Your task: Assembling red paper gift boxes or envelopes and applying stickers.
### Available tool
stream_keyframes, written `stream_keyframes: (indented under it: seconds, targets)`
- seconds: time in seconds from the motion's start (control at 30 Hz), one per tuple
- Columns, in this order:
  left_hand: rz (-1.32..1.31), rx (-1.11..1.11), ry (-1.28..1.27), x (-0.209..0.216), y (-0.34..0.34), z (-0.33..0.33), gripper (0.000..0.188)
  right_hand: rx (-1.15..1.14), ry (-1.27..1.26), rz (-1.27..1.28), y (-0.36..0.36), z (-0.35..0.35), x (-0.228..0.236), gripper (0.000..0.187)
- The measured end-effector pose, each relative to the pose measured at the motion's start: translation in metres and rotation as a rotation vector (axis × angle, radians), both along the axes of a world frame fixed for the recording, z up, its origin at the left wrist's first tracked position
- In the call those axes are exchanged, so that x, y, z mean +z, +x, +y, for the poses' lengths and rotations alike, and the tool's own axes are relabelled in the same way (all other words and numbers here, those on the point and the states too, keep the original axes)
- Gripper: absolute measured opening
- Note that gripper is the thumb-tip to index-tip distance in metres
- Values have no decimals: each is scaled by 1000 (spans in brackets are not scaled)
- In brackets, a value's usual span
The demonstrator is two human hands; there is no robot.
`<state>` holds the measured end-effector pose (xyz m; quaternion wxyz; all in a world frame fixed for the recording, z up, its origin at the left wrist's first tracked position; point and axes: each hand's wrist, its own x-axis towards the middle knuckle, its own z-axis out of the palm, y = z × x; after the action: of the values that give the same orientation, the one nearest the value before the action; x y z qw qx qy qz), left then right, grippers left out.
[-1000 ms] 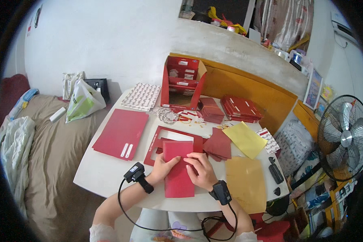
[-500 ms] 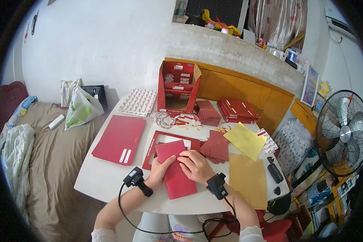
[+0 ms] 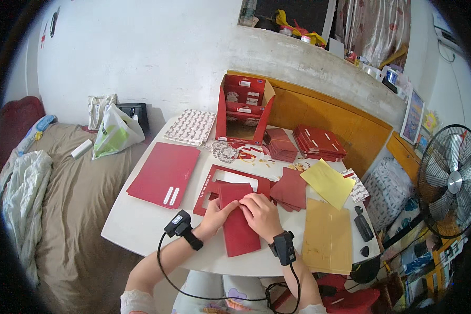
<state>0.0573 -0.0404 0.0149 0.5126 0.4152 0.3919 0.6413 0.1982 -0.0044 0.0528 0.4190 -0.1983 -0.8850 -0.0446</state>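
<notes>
A folded red cardboard piece (image 3: 241,238) is held upright near the table's front edge, over part of a red cut-out frame (image 3: 206,194) with a rectangular window. My left hand (image 3: 213,219) grips its left side, thumb across the face. From the right, my right hand (image 3: 260,215) pinches the same piece near its upper right edge, fingertips close to the left thumb. Those fingertips partly cover the spot they press. To the left lies a stack of red cardboard sheets (image 3: 162,172) with two white slots. Beyond my right hand are smaller dark red pieces (image 3: 289,189).
A red display box (image 3: 243,138) stands at the back, between patterned white sheets (image 3: 192,127) and stacked red packs (image 3: 319,141). Paper scraps (image 3: 252,153) lie before it. Yellow sheet (image 3: 327,183), tan cardboard (image 3: 327,238) and a black tool (image 3: 363,226) sit at right; a fan (image 3: 453,182) stands beyond.
The view has shifted, so the table sits farther right. The cardboard piece is turned more upright, and both hands keep their hold near its upper part.
</notes>
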Motion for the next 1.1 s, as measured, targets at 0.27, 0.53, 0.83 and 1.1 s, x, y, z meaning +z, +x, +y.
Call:
stream_keyframes:
  seconds: [0.27, 0.53, 0.83, 1.1]
  targets:
    - [140, -75, -24, 12, 0, -12, 26, 9, -73, 84, 8, 13, -15, 10]
    - [230, -83, 2, 8, 0, -10, 24, 12, -64, 46, 12, 11, -12, 10]
    - [249, -83, 39, 6, 1, -10, 24, 26, -108, 24, 14, 11, -12, 10]
    - [249, -90, 9, 3, 1, -8, 23, 10, -126, 24, 15, 11, -11, 12]
